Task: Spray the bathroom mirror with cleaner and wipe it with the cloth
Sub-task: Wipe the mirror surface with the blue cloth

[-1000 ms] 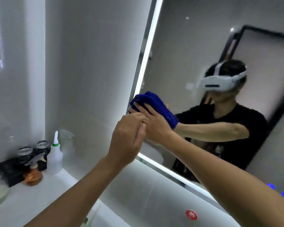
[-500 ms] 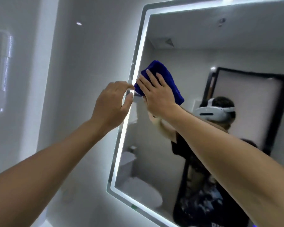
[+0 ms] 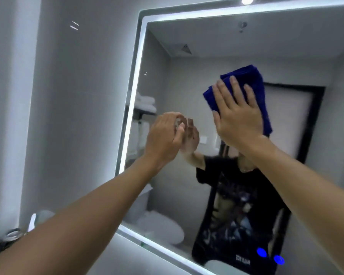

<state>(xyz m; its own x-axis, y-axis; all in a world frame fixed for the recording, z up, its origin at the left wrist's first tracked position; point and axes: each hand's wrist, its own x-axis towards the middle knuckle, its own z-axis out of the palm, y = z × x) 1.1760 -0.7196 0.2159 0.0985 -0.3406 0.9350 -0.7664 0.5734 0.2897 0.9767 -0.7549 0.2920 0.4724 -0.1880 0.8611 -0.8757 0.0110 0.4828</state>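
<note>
We judge wiping underway on the large LED-framed wall mirror (image 3: 187, 80); most glass remains. Our right hand (image 3: 238, 118) presses the folded blue microfibre cloth (image 3: 254, 80) flat, fingers spread. Our left hand (image 3: 165, 135), loosely curled, appears empty.

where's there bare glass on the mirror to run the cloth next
Open glass lies above the blue cloth up to the lit top edge of the mirror, and between the left hand and the lit left edge. It is crowded mid-mirror, around the right hand.
</note>
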